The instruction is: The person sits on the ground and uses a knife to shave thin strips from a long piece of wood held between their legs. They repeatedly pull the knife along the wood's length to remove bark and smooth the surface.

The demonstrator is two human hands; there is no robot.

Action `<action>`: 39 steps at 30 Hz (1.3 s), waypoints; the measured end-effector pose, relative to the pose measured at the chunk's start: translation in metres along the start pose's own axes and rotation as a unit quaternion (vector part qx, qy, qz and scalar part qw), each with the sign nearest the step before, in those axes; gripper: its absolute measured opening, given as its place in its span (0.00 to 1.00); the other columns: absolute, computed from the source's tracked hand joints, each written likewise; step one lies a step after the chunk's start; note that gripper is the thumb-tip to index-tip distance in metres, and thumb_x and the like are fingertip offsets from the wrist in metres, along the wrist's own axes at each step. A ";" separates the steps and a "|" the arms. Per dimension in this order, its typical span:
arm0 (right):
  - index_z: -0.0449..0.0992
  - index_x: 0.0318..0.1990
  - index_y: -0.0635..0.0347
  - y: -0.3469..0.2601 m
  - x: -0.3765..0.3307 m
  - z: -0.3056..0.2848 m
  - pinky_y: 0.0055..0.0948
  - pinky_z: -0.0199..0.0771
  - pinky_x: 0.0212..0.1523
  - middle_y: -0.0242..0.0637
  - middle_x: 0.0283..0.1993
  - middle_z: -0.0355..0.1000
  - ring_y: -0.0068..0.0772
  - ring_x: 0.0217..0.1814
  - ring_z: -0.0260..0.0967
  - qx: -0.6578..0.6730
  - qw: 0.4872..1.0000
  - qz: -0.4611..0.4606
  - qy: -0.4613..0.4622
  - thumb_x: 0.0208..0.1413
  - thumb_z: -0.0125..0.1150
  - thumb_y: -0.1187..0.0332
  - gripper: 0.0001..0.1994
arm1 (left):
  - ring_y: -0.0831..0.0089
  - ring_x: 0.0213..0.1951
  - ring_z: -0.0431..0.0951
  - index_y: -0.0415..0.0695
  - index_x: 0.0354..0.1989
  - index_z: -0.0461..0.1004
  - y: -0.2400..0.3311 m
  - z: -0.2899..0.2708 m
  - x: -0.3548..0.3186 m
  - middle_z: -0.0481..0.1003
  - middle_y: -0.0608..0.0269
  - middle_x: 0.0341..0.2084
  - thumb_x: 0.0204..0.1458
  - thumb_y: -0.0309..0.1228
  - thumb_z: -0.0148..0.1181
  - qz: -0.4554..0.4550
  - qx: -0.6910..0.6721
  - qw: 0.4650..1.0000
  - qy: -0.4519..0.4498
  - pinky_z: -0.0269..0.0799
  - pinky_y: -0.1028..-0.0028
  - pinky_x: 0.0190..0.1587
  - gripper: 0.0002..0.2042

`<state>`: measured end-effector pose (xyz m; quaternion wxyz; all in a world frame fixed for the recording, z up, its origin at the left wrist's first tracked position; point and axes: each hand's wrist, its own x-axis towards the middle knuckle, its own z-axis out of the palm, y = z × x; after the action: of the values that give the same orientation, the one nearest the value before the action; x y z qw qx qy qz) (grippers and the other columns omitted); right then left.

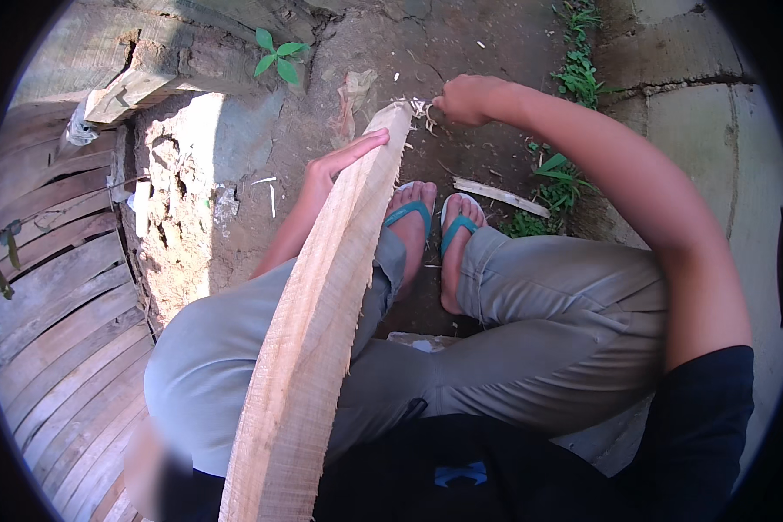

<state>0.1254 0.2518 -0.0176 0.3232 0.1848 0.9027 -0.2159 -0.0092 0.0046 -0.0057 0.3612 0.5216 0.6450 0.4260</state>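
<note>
Sitting over bare dirt ground (pixel 261 139), the person has curved wooden slats (pixel 61 331) left of the plank and a concrete slab (pixel 713 130) far right of it. The long, pale plank (pixel 322 313) runs from the lap up and slightly right, its rough tip over the dirt. Left hand (pixel 335 165) lies flat on its left edge, fingers spread straight. Right hand (pixel 470 97), just right of the tip, pinches pale fibres (pixel 422 109) there. Blue sandals (pixel 435 222) rest on open dirt right of the plank.

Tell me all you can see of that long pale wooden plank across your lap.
The long pale wooden plank is raw, rough-grained, with a splintery right edge. It slants from the lower frame edge up over the grey-trousered left thigh. The left hand lies flat near its top; the right hand grips fibres at its tip.
</note>
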 end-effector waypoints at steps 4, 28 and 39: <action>0.77 0.48 0.68 0.020 -0.010 -0.008 0.49 0.69 0.57 0.56 0.52 0.74 0.59 0.56 0.71 0.011 0.999 -0.031 -0.001 0.67 0.40 0.52 0.26 | 0.65 0.61 0.71 0.45 0.59 0.74 0.004 -0.004 -0.004 0.74 0.55 0.58 0.48 0.27 0.66 0.004 0.015 1.000 -0.002 0.64 0.67 0.63 0.26; 0.79 0.47 0.66 -0.006 0.024 -0.009 0.48 0.74 0.51 0.57 0.53 0.74 0.56 0.52 0.74 -0.116 0.992 -0.046 -0.020 0.60 0.48 0.64 0.18 | 0.66 0.61 0.71 0.45 0.59 0.74 -0.001 -0.003 0.003 0.74 0.57 0.58 0.46 0.27 0.66 0.017 0.006 1.000 -0.014 0.64 0.68 0.63 0.27; 0.77 0.43 0.74 0.021 -0.013 -0.022 0.52 0.70 0.53 0.62 0.45 0.74 0.63 0.51 0.72 -0.022 0.999 -0.031 0.004 0.67 0.39 0.54 0.27 | 0.66 0.62 0.70 0.46 0.59 0.74 0.001 0.000 0.002 0.73 0.56 0.58 0.48 0.27 0.66 -0.002 0.012 1.000 -0.006 0.63 0.67 0.63 0.26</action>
<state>0.1339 0.2780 0.0010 0.3165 0.1505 0.9138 -0.2054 -0.0092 0.0063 -0.0051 0.3591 0.5272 0.6491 0.4145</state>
